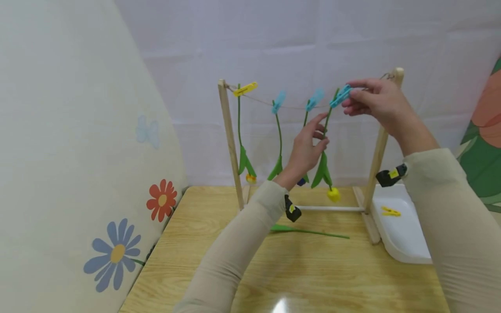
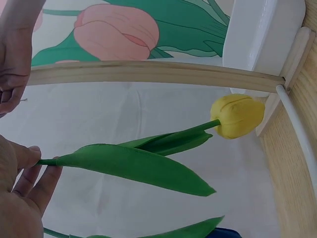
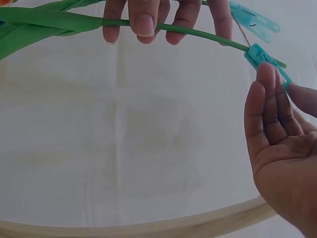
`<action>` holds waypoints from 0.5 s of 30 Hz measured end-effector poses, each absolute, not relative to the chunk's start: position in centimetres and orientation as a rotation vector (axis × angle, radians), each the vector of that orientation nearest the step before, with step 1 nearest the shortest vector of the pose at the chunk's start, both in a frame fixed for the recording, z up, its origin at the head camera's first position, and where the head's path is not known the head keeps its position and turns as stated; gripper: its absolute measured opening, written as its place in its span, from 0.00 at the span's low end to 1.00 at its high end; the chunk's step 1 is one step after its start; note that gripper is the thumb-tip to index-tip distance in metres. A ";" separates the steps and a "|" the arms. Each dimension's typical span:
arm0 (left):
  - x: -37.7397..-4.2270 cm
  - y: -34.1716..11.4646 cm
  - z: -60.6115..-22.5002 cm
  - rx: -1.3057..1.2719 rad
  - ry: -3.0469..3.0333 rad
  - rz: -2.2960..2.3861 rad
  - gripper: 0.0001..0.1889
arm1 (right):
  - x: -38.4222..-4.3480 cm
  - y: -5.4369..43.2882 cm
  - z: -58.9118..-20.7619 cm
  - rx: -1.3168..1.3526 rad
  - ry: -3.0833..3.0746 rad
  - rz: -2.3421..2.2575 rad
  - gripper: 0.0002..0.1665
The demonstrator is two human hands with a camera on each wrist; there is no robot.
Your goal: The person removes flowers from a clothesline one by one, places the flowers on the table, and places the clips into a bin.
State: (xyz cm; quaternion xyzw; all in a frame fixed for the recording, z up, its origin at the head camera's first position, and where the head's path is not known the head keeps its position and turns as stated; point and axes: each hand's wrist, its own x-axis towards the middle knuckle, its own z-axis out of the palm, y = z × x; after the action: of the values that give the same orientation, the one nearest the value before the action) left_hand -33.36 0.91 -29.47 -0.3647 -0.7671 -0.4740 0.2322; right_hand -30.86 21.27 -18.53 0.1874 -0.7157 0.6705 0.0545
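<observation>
The yellow tulip (image 1: 322, 169) hangs head down at the right part of a wooden rack (image 1: 231, 139), between the two hands. It has a smooth, rounded yellow head, broad pointed green leaves with a matte surface, and a slim green stem.

Left hand (image 1: 307, 148): thumb and fingers are closed to the stem's thickness and pinch it just above the leaves. Right hand (image 1: 375, 98): thumb and fingertips pinch the legs of a blue clothespin (image 1: 339, 96), with only the width of the clothespin between them. The clothespin is glossy, translucent plastic; its clamping end sits across the stem near the upper tip. A thin twine line (image 1: 293, 108) meets the clothespin at that end; whether it lies inside the bite cannot be told.

To the left, three further flowers hang from the line: one with an orange-yellow head (image 1: 251, 178) under a yellow clothespin (image 1: 245, 89), and two under light blue clothespins (image 1: 279, 102). The rack has squared, pale-grained posts and a round white crossbar (image 1: 330, 209) low between them.

On the wood-grain tabletop (image 1: 313, 278), nearer than the crossbar, lies a loose green stem with a leaf, its left end hidden by the left sleeve (image 1: 235, 256). At the right, a smooth white tray (image 1: 403, 237) with rounded corners contains a second yellow clothespin (image 1: 391, 211). A creased white cloth (image 1: 254, 52) forms the far backdrop.
</observation>
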 end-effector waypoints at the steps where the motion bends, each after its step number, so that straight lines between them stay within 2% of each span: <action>1: -33.3 0.9 -29.4 -0.999 -2.110 -1.300 0.33 | -30.9 21.3 -18.6 0.559 -2.180 2.026 0.25; 5: -33.3 1.0 -29.4 -0.989 -2.121 -1.299 0.34 | -31.0 21.1 -18.7 0.499 -2.196 1.971 0.21; 12: -33.2 1.2 -29.2 -0.986 -2.130 -1.308 0.34 | -31.0 20.7 -18.6 0.383 -2.072 2.041 0.21; 15: -33.1 1.1 -29.2 -0.982 -2.128 -1.324 0.34 | -30.9 20.4 -18.7 0.342 -2.009 2.081 0.19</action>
State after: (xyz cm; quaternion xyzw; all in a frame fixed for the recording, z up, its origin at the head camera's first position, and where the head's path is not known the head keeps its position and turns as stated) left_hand -33.13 1.13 -29.24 -0.3558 -0.7707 -0.4793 0.2228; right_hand -30.87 20.44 -18.66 0.1165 -0.6853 0.7098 0.1141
